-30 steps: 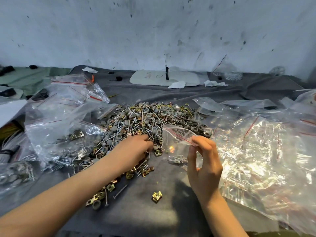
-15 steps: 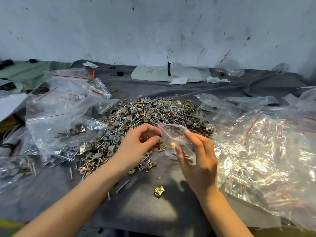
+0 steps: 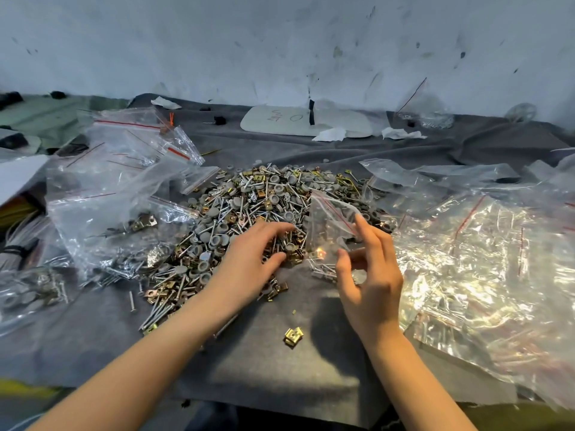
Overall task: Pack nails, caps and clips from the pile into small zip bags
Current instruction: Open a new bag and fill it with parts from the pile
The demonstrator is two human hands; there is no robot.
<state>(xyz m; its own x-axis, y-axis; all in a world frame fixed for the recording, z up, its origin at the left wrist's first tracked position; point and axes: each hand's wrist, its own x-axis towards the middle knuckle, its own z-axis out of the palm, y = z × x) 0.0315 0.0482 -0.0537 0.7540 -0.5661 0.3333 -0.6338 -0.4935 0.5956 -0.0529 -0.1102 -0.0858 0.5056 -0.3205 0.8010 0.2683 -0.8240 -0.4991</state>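
- The heap of grey plastic caps, silver nails and brass-coloured clips (image 3: pixel 264 213) lies in the middle of the grey cloth (image 3: pixel 280 374). All places below are given from this heap.
- The left hand (image 3: pixel 252 259) lies on the heap's near edge, palm down. Its fingers are bent and spread and the thumb stands apart from the forefinger, with nothing visibly pinched.
- The small clear zip bag with a red seal line (image 3: pixel 329 222) stands at the heap's near-right edge, mouth up and tilted toward the heap, its long axis roughly upright.
- The right hand (image 3: pixel 370 275) pinches the bag's lower side, with the forefinger raised along the mouth.
- The hands are apart. The bag mouth is just to the right of the left fingertips, so I judge a short sideways carry would bring picked pieces to it. The left hand is the nearer one to the heap.
- A few nails lie in the bag's bottom, near the right thumb.
- One loose brass clip (image 3: pixel 293 336) lies on the cloth, nearer the person than the heap.
- Filled clear bags (image 3: pixel 118 213) lie left of the heap and empty crinkled bags (image 3: pixel 482 259) lie to its right.
- Hard to make out: anything under the left palm is hidden, glare blurs the bag's contents, and how wide its mouth gapes is unclear.
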